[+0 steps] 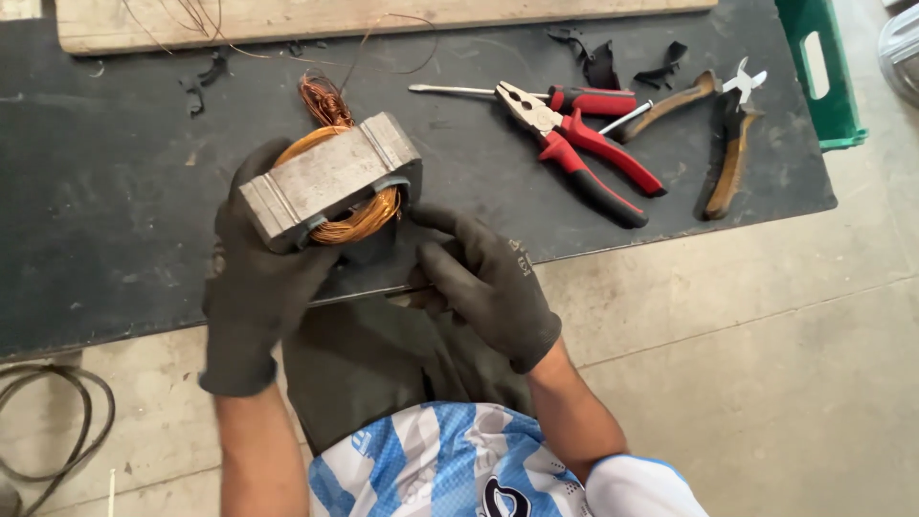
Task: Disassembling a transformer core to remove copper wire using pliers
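Your left hand [254,278] gripped the motor stator [330,182] with copper windings [359,222]; right hand [488,282] half-open, fingertips near it, over bench [115,191].

In the centre-left of the frame, the gloved left hand [251,287] is gripping a grey metal motor core [330,179] wound with copper wire [369,215], holding it tilted above the black mat [105,191]. The gloved right hand [483,278] is resting just right of the core, fingertips reaching toward the winding. In the upper right, red-handled pliers [579,148], a screwdriver [536,96] and brown-handled cutters [732,134] are lying on the mat, near a green crate [823,72].
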